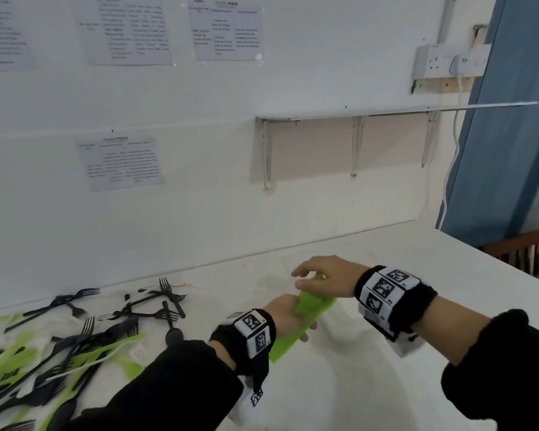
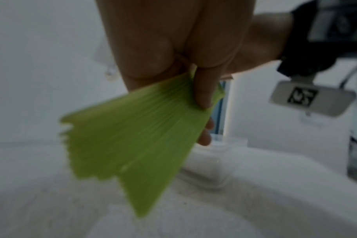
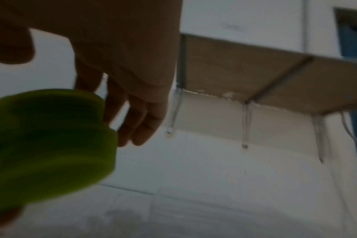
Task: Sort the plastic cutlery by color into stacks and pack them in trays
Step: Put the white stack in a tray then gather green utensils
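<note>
Green cutlery stack held above the table.
Left hand (image 1: 285, 312) fingers (image 2: 203, 90) curl around green cutlery stack (image 1: 302, 318); right hand (image 1: 324, 275) fingers, loosely spread, touch its upper end over table (image 1: 386, 384).

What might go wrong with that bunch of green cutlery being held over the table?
The green stack is fanned out in the left hand, so pieces might slip free. The right hand only touches its far end, so squaring it may be fiddly. No tray is in view, and the mixed pile lies unsorted.

A white table (image 1: 386, 384) carries a jumbled pile of black, green and white cutlery (image 1: 59, 346).
</note>
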Tool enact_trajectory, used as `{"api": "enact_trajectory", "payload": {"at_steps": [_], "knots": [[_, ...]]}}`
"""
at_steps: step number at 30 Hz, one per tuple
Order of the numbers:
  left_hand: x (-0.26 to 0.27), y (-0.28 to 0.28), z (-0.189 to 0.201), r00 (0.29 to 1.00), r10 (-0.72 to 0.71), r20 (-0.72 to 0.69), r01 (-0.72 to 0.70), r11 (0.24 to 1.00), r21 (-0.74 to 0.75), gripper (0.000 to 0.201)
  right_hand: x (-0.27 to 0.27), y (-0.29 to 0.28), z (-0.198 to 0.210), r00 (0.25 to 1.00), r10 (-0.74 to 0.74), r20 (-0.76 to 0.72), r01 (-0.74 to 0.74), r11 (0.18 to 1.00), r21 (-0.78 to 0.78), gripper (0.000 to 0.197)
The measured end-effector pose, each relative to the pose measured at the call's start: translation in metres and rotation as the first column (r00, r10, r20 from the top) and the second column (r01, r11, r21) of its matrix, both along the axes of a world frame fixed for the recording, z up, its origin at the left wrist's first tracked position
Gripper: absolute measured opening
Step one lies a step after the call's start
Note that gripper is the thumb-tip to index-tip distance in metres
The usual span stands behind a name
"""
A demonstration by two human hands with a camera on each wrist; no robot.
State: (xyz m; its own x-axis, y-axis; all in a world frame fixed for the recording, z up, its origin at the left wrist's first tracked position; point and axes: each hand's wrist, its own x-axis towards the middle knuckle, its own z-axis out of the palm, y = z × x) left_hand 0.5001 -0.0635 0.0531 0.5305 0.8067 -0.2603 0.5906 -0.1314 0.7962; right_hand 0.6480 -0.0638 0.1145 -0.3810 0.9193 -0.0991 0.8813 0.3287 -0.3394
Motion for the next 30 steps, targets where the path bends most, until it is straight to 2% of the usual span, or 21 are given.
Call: {"api": "enact_trajectory", "payload": {"at_steps": [1, 2, 4, 6, 10, 13, 17, 20, 23, 26, 30], "knots": [[0.003, 0.003, -0.001, 0.992, -0.020, -0.125, 0.037, 0.990, 0.137, 0.027, 0.003, 0.003, 0.001, 0.998, -0.049, -0.025, 0.048, 0.998, -0.050, 0.046], [0.005, 0.006, -0.002, 0.972, -0.032, -0.235, 0.090, 0.966, 0.244, 0.030, 0.007, 0.006, 0.002, 0.997, -0.068, 0.021, 0.070, 0.993, -0.096, 0.050], [0.012, 0.013, -0.002, 0.924, -0.028, -0.380, 0.177, 0.915, 0.363, 0.034, 0.015, 0.014, 0.000, 0.986, -0.057, 0.159, 0.086, 0.978, -0.187, 0.056], [0.020, 0.018, 0.001, 0.892, 0.025, -0.452, 0.191, 0.884, 0.427, 0.033, 0.026, 0.021, 0.000, 0.978, -0.043, 0.206, 0.098, 0.960, -0.261, 0.052], [0.044, 0.027, 0.007, 0.826, 0.122, -0.551, 0.249, 0.798, 0.549, 0.038, 0.049, 0.031, 0.003, 0.987, -0.022, 0.161, 0.074, 0.944, -0.321, 0.046], [0.065, 0.035, 0.004, 0.817, 0.150, -0.557, 0.271, 0.752, 0.601, 0.039, 0.067, 0.043, 0.003, 0.986, -0.002, 0.165, 0.056, 0.944, -0.325, 0.043], [0.089, 0.039, -0.003, 0.834, 0.196, -0.517, 0.178, 0.790, 0.586, 0.039, 0.090, 0.055, -0.002, 0.986, 0.056, 0.154, -0.003, 0.946, -0.325, 0.039], [0.106, 0.039, -0.006, 0.815, 0.277, -0.509, 0.091, 0.806, 0.585, 0.041, 0.103, 0.061, -0.006, 0.980, 0.091, 0.178, -0.035, 0.954, -0.297, 0.047], [0.121, 0.038, -0.008, 0.837, 0.312, -0.449, -0.009, 0.829, 0.559, 0.044, 0.112, 0.066, -0.011, 0.966, 0.117, 0.232, -0.055, 0.964, -0.259, 0.053], [0.132, 0.040, -0.012, 0.848, 0.338, -0.409, -0.023, 0.794, 0.607, 0.049, 0.118, 0.069, -0.020, 0.940, 0.164, 0.299, -0.100, 0.971, -0.219, 0.048], [0.144, 0.048, -0.018, 0.849, 0.316, -0.423, -0.023, 0.822, 0.568, 0.057, 0.128, 0.077, -0.035, 0.924, 0.193, 0.329, -0.143, 0.975, -0.171, 0.041]]}}
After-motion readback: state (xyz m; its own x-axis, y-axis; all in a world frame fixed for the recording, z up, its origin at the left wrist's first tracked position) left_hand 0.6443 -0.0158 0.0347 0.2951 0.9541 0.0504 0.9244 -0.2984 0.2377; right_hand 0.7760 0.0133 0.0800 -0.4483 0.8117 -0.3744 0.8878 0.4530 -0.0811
